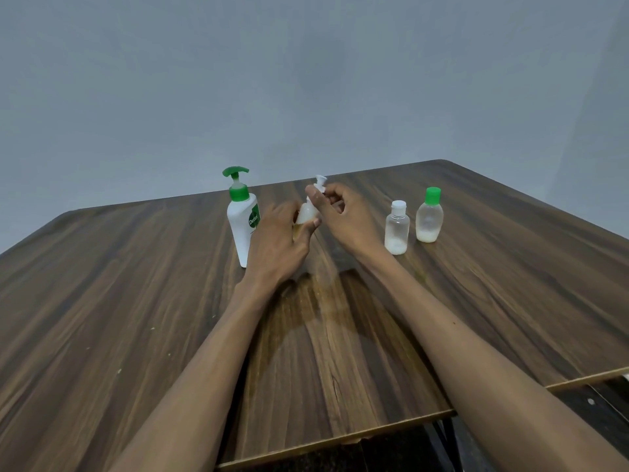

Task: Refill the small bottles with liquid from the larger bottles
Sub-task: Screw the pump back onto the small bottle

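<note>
My left hand is wrapped around the body of a translucent pump bottle with yellowish liquid low inside. My right hand pinches its white pump top at the neck. To the left stands a large white Dettol pump bottle with a green pump, touching my left hand's side. To the right stand two small clear bottles: one with a white flip cap and one with a green cap. Each holds a little white liquid at the bottom.
Everything stands on a dark wood-grain table against a plain grey wall. The table's near edge runs along the bottom, with a dark floor and a table leg below at the lower right.
</note>
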